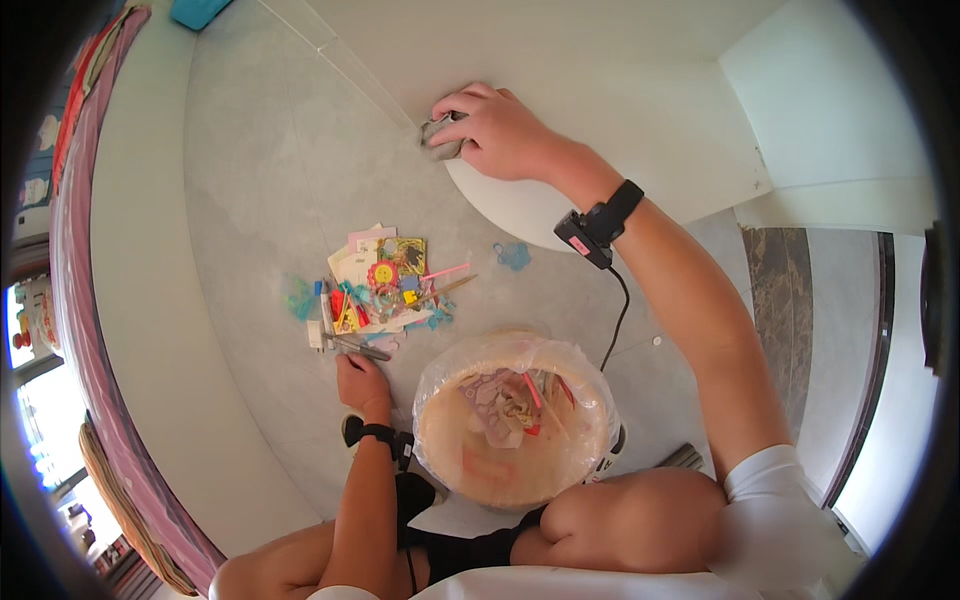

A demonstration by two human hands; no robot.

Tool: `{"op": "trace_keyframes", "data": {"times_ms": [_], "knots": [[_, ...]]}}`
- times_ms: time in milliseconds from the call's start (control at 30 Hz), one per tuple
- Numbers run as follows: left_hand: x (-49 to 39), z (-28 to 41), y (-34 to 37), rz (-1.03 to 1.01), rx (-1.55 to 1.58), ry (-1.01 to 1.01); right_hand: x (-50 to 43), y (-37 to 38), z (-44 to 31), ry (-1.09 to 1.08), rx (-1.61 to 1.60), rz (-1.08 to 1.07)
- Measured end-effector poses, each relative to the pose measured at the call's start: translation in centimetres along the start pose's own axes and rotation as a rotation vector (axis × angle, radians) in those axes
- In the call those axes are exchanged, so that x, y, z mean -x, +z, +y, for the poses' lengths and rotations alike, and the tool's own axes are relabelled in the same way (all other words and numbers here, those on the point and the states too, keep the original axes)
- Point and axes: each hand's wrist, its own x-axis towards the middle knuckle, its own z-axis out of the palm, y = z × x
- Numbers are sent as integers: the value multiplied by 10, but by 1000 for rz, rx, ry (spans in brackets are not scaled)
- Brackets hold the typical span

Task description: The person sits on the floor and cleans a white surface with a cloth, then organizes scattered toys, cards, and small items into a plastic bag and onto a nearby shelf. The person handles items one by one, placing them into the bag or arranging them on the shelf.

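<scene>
My right hand [495, 131] is closed around a crumpled grey cloth [444, 139], pressed at the edge of a white board [637, 150] with a rounded corner. My left hand [364, 384] is low over the floor with its fingers curled. Just beyond its fingers is a grey pen [364, 348]; whether the hand grips it is hard to tell. A pile of small items lies past that: paper cards [356, 266], a yellow smiley badge with a red rim [383, 275], a brown pencil [450, 289], a white marker with a blue cap [325, 307] and a white plug adapter [315, 335].
A round bin [480, 491] with a clear plastic liner stands before me, holding paper scraps and a pink strip. A blue translucent flower-shaped piece [512, 256] lies on the grey tiled floor [247, 187]. Pink curtain fabric [82, 225] hangs at left. A cable [624, 315] trails from my right wristband.
</scene>
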Motion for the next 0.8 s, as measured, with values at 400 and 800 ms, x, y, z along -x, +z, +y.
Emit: {"op": "trace_keyframes", "data": {"times_ms": [400, 800], "knots": [[-1, 3, 1, 14, 4, -9, 271, -164, 12, 226, 271, -546], [-6, -6, 6, -59, -51, -58, 197, -66, -36, 225, -137, 200]]}}
